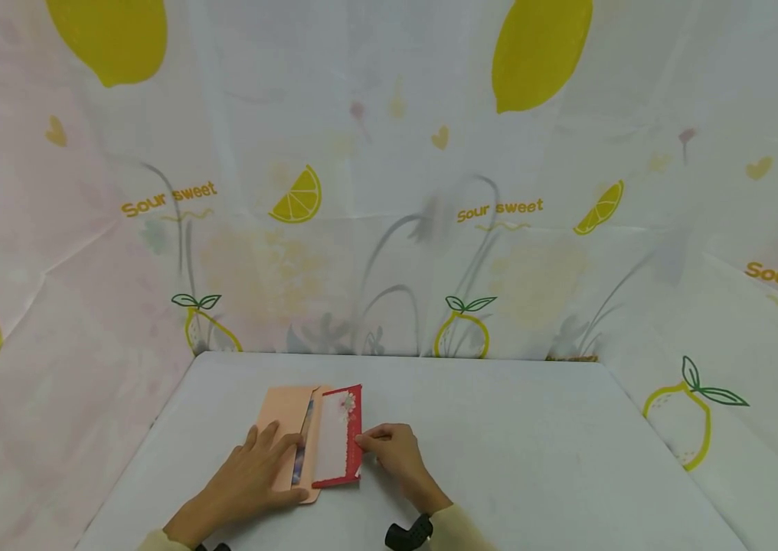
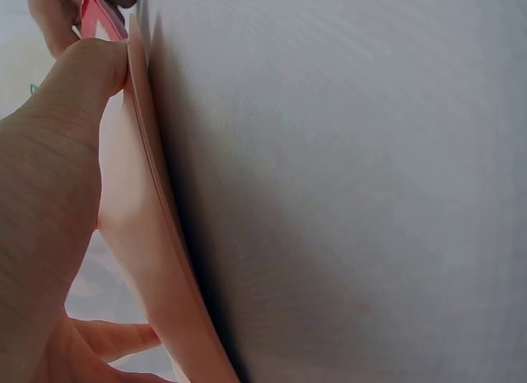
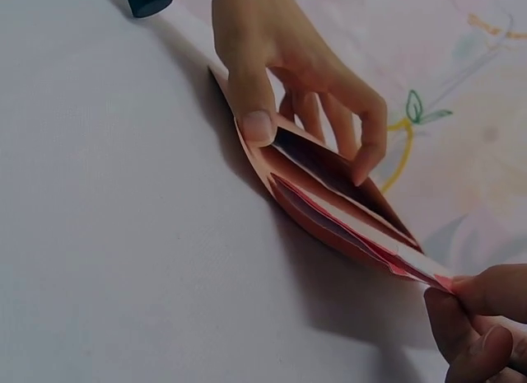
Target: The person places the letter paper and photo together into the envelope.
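A peach envelope [image 1: 286, 404] lies on the table, its mouth facing right and gaping a little. Inside the mouth shows a strip of something bluish-purple [image 1: 299, 459]. My left hand [image 1: 247, 478] rests on the envelope, fingers spread over its body and thumb at the near edge by the flap. A red-bordered card [image 1: 332, 436] with a white panel and flowers lies over the flap at the right. Its right edge is pinched between the thumb and fingers of my right hand [image 1: 399, 459]. In the right wrist view the card [image 3: 346, 222] and envelope [image 3: 255, 156] appear edge-on.
The white table [image 1: 534, 444] stretches away on both sides. A lemon-printed cloth [image 1: 389, 252] hangs behind and beside it. Dark wrist devices, one of them the right wrist's band [image 1: 410, 532], sit near the table's front.
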